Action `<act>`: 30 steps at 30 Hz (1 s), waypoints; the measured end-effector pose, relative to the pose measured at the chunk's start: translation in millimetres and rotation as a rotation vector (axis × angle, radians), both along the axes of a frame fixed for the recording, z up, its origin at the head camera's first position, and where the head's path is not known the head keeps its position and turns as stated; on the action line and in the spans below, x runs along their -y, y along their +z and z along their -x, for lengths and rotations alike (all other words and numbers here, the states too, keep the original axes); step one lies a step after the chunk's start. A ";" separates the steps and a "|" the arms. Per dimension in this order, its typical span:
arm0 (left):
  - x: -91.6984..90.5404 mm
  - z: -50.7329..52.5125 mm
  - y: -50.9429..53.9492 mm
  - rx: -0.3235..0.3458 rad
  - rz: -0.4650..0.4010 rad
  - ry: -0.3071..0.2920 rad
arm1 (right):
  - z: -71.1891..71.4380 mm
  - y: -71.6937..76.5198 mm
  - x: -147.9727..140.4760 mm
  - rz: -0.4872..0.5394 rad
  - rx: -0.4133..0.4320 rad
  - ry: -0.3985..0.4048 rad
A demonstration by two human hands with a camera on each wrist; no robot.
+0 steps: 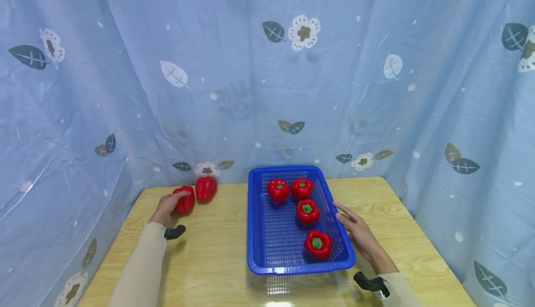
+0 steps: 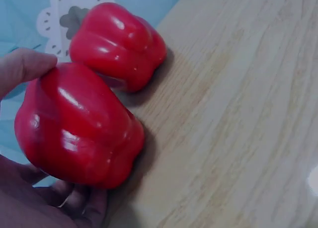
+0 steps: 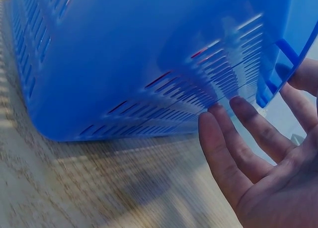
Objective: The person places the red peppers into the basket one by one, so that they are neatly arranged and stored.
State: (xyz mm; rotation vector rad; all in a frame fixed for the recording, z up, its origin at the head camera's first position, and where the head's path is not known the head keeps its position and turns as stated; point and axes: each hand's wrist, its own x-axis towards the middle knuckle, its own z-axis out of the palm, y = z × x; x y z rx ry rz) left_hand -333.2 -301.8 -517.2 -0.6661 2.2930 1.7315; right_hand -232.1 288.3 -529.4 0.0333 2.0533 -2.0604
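Observation:
My left hand grips a red bell pepper at the left of the table. In the left wrist view the thumb lies on top of this pepper and the other fingers reach around its lower side. Just behind it lies a second red bell pepper. A blue slotted plastic basket stands at the middle, with several red bell peppers inside, such as the front one. My right hand rests against the basket's right side, its fingers fairly straight along the slotted wall near the rim.
The wooden table runs under everything. A blue patterned curtain closes off the back and both sides, meeting the table's edges. Dark straps sit on both wrists.

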 end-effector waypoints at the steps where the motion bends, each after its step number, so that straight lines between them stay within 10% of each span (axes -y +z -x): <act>1: -0.1 -1.5 -0.4 -0.003 -0.002 -0.001 | 0.1 -0.2 -0.1 -0.001 -0.001 0.000; 30: -27.1 -50.4 15.3 -0.253 -0.020 0.054 | 0.1 1.2 1.1 -0.004 0.025 -0.021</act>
